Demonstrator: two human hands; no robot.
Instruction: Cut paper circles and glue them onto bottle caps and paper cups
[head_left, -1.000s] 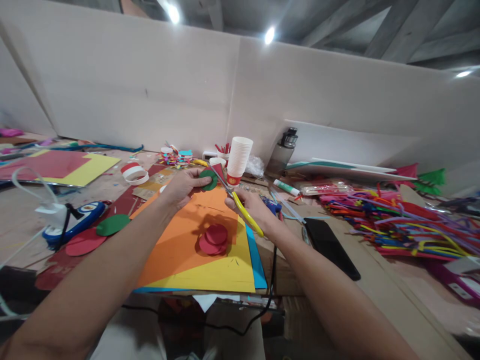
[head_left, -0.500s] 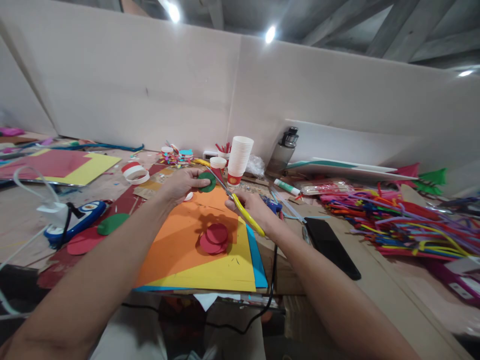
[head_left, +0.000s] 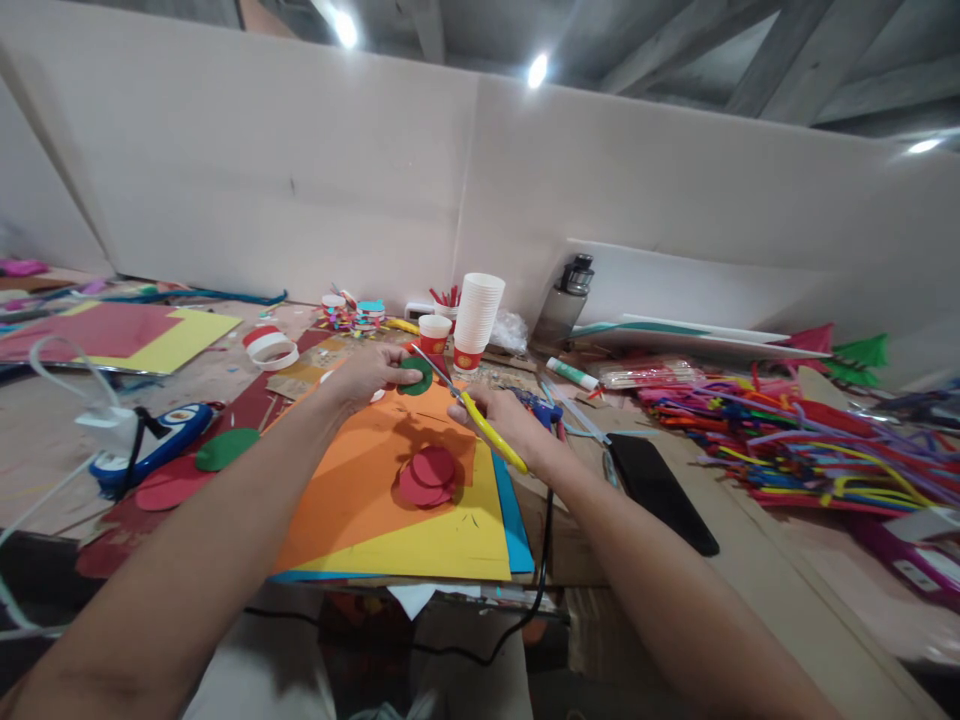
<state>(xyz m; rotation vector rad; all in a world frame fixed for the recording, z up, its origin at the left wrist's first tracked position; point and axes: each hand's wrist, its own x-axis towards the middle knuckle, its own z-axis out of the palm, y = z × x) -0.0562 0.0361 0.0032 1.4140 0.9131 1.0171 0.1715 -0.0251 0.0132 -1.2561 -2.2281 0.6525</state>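
Note:
Between the thumb and fingers of my left hand (head_left: 375,375) is a green paper circle (head_left: 417,377), held up above the coloured sheets. My right hand (head_left: 506,415) grips a pair of scissors (head_left: 484,425) with yellow handles. Their blades point up and left, at the right edge of the green circle; I cannot tell whether they touch the paper. Below lie an orange sheet (head_left: 352,480), a yellow sheet (head_left: 450,550) and a blue sheet (head_left: 516,535), stacked. Overlapping red paper circles (head_left: 427,477) rest on top of them.
Behind my hands stand a stack of paper cups (head_left: 478,315) and a single cup (head_left: 435,335). A black phone (head_left: 660,490), a glue stick (head_left: 572,374) and a heap of pipe cleaners (head_left: 810,440) lie to the right. Left are a green circle (head_left: 226,449) and a blue-and-white device (head_left: 161,445).
The green circle and my left hand have shifted slightly right and down. The scissor blades now lie at a slightly different angle beside the circle. The red circles have stayed put.

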